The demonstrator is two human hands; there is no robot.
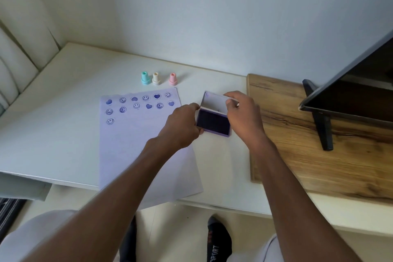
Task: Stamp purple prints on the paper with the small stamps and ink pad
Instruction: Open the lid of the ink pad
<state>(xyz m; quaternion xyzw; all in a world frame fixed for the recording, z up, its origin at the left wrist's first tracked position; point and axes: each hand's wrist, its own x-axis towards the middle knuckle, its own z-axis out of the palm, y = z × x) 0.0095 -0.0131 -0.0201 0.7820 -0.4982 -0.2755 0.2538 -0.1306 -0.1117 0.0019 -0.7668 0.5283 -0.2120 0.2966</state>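
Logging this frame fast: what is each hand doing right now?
Left hand: closed on the ink pad base, at its left edge.
Right hand: fingers pinch the raised lid, grip closed.

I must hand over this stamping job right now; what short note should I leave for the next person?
Left hand steadies the ink pad base; right hand grips its raised lid.
Pad sits right of the paper.
Teal stamp, cream stamp and pink stamp stand beyond the paper, untouched.
Done: purple prints across the paper's top.
Left: the lower sheet is blank.
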